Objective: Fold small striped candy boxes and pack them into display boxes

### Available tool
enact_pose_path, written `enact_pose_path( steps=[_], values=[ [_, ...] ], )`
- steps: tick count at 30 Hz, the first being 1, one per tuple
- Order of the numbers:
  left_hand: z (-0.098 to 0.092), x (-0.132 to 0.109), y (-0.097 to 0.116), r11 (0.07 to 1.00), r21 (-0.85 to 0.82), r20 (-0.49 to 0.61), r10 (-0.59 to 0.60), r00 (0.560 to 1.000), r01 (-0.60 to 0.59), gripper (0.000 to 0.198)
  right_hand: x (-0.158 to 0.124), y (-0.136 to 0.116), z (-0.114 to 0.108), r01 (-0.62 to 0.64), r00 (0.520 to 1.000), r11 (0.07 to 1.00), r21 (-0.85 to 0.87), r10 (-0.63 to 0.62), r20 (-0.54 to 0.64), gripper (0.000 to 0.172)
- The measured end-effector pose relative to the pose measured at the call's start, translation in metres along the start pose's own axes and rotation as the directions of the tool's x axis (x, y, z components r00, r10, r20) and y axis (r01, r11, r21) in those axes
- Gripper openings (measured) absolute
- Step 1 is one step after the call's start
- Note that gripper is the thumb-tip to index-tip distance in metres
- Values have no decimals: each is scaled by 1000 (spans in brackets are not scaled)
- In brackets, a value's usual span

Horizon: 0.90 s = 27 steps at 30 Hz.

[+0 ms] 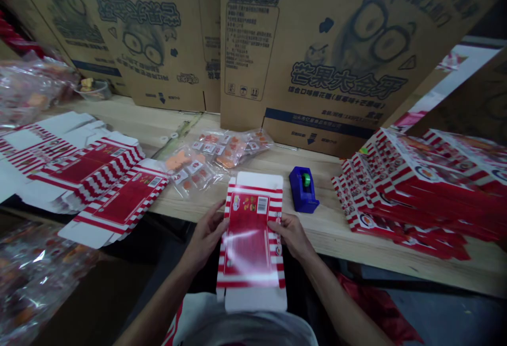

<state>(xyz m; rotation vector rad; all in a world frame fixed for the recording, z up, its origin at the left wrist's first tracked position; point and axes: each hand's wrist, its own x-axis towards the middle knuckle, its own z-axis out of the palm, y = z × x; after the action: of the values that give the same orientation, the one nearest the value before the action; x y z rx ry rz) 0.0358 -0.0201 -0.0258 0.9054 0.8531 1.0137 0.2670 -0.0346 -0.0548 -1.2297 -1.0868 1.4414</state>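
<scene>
A red-and-white striped cardboard box (pixel 253 245) is held between my two hands at the table's front edge. Its printed face with a barcode is turned up, and white flaps stick out at its far and near ends. My left hand (pixel 208 235) grips the left side, thumb on top and fingers partly hidden beneath. On the opposite side, my right hand (pixel 292 232) holds the edge in the same way. Just beyond the box lie clear plastic packets (pixel 194 169) with orange pieces inside. A blue tape dispenser (pixel 304 190) with a green roll sits to the right.
Flat striped box blanks (pixel 91 166) are piled at left on the wooden table (pixel 325 235). Stacked red-striped boxes (pixel 420 193) stand at right. Large brown cartons (pixel 253 108) wall off the back. Bagged packets (pixel 39 277) lie low at left, and a small plastic tub (pixel 94 91) sits behind.
</scene>
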Motion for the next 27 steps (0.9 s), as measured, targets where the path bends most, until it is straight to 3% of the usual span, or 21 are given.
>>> enact_pose_path(
  steps=[2, 4, 6, 8, 10, 14, 19, 23, 27],
  values=[
    [-3, 7, 1, 997, -18, -46, 73, 996, -74, 70, -10, 5, 4, -112, 988, 991, 69, 103, 117, 32],
    [-5, 11, -4, 997, -27, -69, 72, 995, -74, 72, -16, 9, 6, -93, 987, 993, 74, 82, 138, 32],
    [-7, 12, -14, 998, -22, -74, 50, 996, -52, 75, -17, 11, 7, 18, 1000, 999, 42, -18, 18, 41],
    [-7, 10, -22, 999, -20, -73, 29, 997, -30, 79, -14, 14, 5, 110, 983, 994, -30, -113, -147, 53],
    [-8, 6, -26, 1000, -24, -64, 2, 998, -3, 82, -11, 18, 3, 139, 961, 986, -96, -158, -228, 58],
    [-10, 1, -22, 998, -16, 14, -57, 998, 57, 70, -11, 20, -5, 139, 978, 980, -140, -158, -134, 54],
    [-10, 9, -18, 986, 123, 74, -120, 990, 110, 43, -4, 8, -24, 197, 963, 951, -238, -233, -134, 26],
    [-6, 21, -25, 965, 252, 28, -83, 996, 74, 30, 6, 2, -32, 200, 970, 961, -193, -222, -99, 26],
    [-5, 29, -30, 967, 249, -70, -39, 997, 56, 25, 7, 4, -31, 150, 987, 972, -183, -158, -29, 41]
  ],
)
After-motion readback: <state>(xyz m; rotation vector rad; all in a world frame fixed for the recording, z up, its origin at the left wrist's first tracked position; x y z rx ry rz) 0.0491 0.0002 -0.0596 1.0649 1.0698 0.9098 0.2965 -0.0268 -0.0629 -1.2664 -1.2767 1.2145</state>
